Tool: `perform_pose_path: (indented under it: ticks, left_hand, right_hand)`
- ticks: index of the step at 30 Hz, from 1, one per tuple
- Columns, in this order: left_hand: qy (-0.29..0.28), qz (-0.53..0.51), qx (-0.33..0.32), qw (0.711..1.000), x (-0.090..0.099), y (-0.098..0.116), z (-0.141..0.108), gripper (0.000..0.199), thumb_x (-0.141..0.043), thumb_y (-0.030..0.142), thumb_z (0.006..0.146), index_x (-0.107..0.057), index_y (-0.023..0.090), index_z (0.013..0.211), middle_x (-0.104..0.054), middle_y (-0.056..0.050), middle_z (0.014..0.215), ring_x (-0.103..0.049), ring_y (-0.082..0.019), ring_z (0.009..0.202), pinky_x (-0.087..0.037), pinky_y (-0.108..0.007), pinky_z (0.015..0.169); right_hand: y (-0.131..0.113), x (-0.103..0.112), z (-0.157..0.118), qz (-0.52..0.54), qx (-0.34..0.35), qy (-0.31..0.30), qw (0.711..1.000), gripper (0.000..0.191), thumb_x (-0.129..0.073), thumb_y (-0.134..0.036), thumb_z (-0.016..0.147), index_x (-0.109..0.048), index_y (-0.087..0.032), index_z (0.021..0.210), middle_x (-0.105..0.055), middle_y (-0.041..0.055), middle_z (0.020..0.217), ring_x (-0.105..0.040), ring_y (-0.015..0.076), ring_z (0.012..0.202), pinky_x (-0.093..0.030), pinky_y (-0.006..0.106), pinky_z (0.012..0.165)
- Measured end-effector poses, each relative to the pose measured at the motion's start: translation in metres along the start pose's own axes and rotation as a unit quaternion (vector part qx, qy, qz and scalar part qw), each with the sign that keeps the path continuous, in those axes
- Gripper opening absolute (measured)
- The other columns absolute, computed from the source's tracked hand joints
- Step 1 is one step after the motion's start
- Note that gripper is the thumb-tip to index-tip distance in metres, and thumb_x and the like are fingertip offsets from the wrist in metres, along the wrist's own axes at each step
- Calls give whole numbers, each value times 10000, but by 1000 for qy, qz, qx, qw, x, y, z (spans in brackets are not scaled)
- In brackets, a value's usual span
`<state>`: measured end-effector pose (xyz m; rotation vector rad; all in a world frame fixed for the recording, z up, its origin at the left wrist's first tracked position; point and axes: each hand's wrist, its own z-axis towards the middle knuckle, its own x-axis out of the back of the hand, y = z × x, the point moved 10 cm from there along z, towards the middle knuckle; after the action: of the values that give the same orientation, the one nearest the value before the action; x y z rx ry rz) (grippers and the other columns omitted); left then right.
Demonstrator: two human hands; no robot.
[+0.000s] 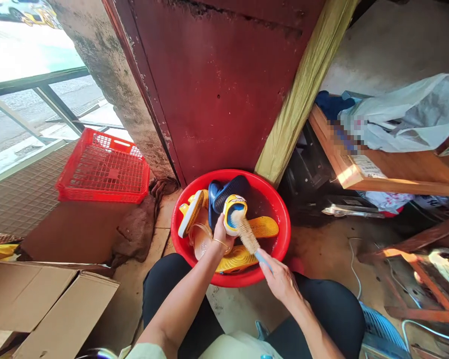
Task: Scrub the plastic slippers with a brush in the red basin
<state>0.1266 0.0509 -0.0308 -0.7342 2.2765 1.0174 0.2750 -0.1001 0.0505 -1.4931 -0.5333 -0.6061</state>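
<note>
Over a red basin of water, my left hand grips a small yellow and white shoe with a blue inside. My right hand is closed round the blue handle of a brush. The tan bristles reach into the shoe's opening. Blue sandals lie behind the shoe in the basin. At its left side leans another yellow shoe with a white sole. Yellow slippers rest to the right and below, and a pinkish sandal is partly hidden at the lower left.
A red plastic crate stands at the left, above cardboard boxes. Behind the basin is a dark red door. On the right are a wooden table with plastic bags, a stool and a blue fan.
</note>
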Motion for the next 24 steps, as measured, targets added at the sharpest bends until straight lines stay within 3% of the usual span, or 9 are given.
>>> perform_pose_path:
  ticks: [3,9,13,17,19,24]
  left_hand:
    - [8,-40,48,998,3,-4,-9,469,-437,480,965,-626,114,1189,-720,-88,777,-704,-213,683,-599,-365,675]
    - [-16,-84,59,995,-2,-4,-11,346,-530,362,953,-634,95,1147,-710,-54,692,-653,-129,532,-538,-202,508]
    - [-37,-15,97,994,-6,-14,-13,322,-583,297,906,-639,59,1115,-714,-83,682,-617,-126,461,-460,-181,400]
    - [-21,68,76,995,1,-9,-17,289,-653,263,838,-659,59,1043,-728,-101,713,-632,-141,474,-489,-208,426]
    - [-16,84,46,995,4,1,-16,258,-666,261,819,-666,76,999,-734,-97,742,-659,-150,528,-531,-225,491]
    - [-35,140,-96,985,2,40,-8,382,-778,270,707,-660,143,1048,-749,-71,918,-693,-163,700,-574,-272,676]
  right_hand:
    - [0,-2,8,-27,25,43,998,478,-417,-342,983,-563,-257,1430,-671,67,1320,-652,249,1184,-509,393,1055]
    - [-17,-23,17,-51,62,48,996,504,-386,-351,990,-521,-255,1467,-684,85,1291,-677,264,1134,-558,376,982]
    - [-8,-1,66,-48,28,76,996,505,-374,-332,993,-527,-211,1459,-667,89,1323,-660,257,1169,-532,380,1017]
    - [8,25,99,-35,-11,95,995,498,-386,-342,988,-576,-158,1409,-677,113,1299,-660,269,1170,-533,403,1016]
    - [6,23,88,-24,13,87,996,503,-400,-340,982,-568,-150,1416,-666,113,1316,-647,262,1193,-522,390,1034]
    - [-12,-12,31,-5,89,31,996,494,-397,-293,984,-528,-227,1456,-631,55,1373,-627,226,1224,-503,348,1061]
